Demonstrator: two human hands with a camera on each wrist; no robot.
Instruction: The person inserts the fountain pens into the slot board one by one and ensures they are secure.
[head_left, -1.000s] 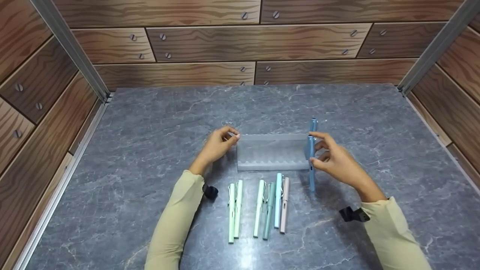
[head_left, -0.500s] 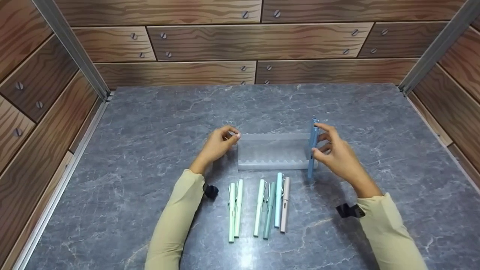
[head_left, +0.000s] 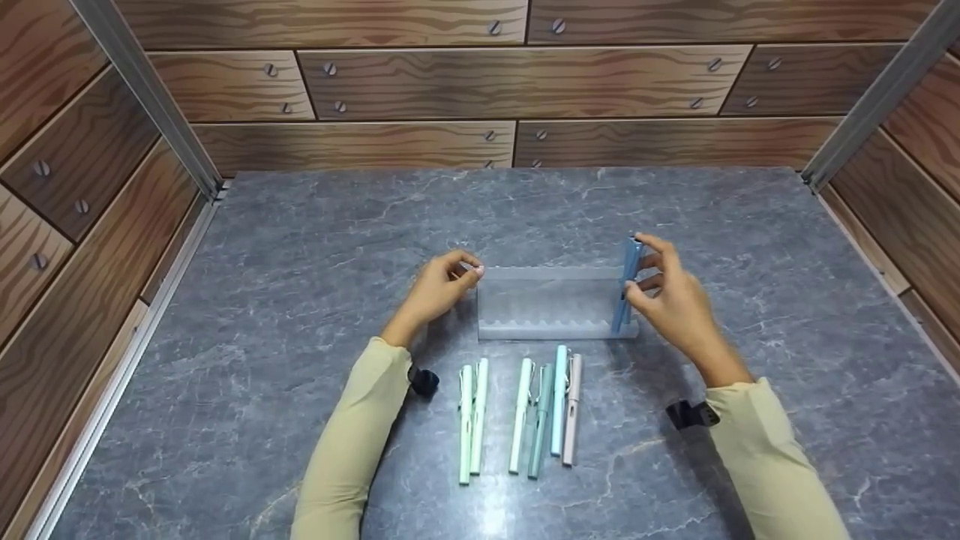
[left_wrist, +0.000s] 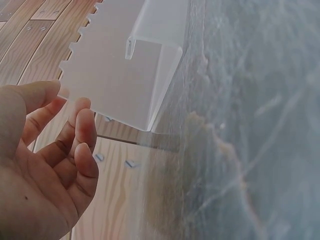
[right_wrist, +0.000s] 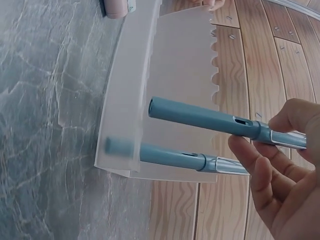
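Observation:
A translucent pen stand [head_left: 551,300] with notched edges stands on the table. My left hand [head_left: 439,289] pinches its upper left corner between thumb and index finger, the other fingers loosely curled in the left wrist view. At the stand's right end, my right hand [head_left: 675,300] holds a blue pen [right_wrist: 195,117] near its clip, by thumb and fingertips. The pen is nearly upright, its lower end apart from the stand's front lip. Right beside it a second blue pen [right_wrist: 172,156] rests in the end slot, its lower tip behind the lip.
In front of the stand several pens lie on the marbled table [head_left: 337,225]: two light green pens [head_left: 466,427] at left, then another light green pen [head_left: 520,416], a dark green pen [head_left: 538,427], a turquoise pen [head_left: 559,401] and a greyish-pink pen [head_left: 572,412]. Wood-patterned walls [head_left: 420,86] surround the table.
My right hand has lifted the blue pen up and slightly back, so its lower end now shows over the stand's front lip. The left hand stays at the stand's corner.

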